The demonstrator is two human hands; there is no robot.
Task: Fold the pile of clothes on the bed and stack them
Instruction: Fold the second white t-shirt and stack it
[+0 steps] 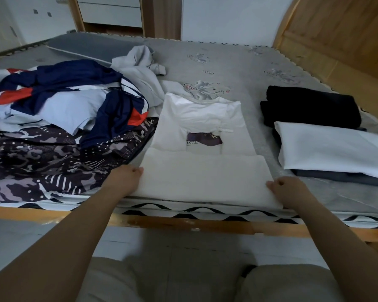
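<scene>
Head view: a white T-shirt (202, 171) lies on the bed (238, 68), long axis running away from the person, hem end folded up nearest. The left hand (127, 174) and right hand (285, 189) each pinch a near corner. Folded stack (334, 147) to the right, unfolded pile (59, 110) to the left.

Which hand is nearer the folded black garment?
Right. The right hand grips the white T-shirt below the folded black garment; the left hand grips its far side.
</scene>
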